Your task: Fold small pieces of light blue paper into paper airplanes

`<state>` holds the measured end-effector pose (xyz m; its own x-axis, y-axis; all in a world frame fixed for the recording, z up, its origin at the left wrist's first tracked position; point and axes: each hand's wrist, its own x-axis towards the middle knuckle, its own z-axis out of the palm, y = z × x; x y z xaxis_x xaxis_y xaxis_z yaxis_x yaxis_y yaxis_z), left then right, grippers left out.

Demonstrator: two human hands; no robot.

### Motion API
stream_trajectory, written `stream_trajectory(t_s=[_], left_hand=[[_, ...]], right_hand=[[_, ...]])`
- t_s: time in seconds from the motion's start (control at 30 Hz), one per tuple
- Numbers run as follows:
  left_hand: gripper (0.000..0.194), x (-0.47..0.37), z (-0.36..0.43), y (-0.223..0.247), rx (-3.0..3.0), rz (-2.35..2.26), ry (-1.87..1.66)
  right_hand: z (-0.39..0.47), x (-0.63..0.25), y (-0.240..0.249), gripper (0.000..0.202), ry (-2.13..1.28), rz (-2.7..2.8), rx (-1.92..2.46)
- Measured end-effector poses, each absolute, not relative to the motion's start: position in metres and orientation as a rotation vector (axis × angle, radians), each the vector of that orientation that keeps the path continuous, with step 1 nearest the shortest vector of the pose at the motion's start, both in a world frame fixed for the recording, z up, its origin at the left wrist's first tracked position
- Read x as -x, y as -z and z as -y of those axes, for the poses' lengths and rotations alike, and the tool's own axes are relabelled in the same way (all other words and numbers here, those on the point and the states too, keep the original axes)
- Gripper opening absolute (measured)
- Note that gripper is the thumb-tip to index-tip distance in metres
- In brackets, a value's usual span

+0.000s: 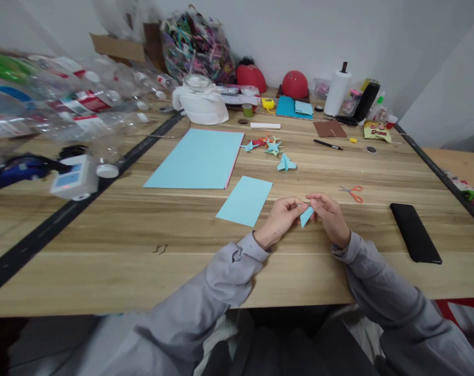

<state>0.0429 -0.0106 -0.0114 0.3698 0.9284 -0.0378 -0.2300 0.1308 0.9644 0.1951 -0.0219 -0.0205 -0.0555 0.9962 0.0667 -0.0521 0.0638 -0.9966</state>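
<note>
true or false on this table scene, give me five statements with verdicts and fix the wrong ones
1. The left hand and right hand both hold the small folded blue paper. True.
2. The black phone lies to the right of the orange-handled scissors. True.
3. The right hand grips the orange-handled scissors. False: they lie untouched on the wooden table.
4. The white roll stands upright. True.
5. The black phone leans against the white roll. False: it lies flat, well apart.

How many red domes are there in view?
2. The left dome is beside the stuffed bag; the right dome is left of the white roll. Others may be hidden.
</note>
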Motion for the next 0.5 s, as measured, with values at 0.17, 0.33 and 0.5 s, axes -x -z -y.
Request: stream_trajectory(t_s=[0.17,0.33,0.5], left_hand=[[0.042,-0.0434,0.0130,0.0124,-1.004,-0.701,-0.890],[0.043,-0.0408,0.0112,0.0121,-0.905,-0.662,-0.838],[0.043,-0.0389,0.0099,0.0097,-0.916,-0.647,-0.771]], right_hand=[[0.0252,-0.1963,0.0185,0.044,-1.202,1.320,1.060],[0.0290,-0.1959,0.0149,0.039,-1.145,1.421,1.009],[0.0307,-0.1950,0.0120,0.038,-1.206,1.412,0.967]])
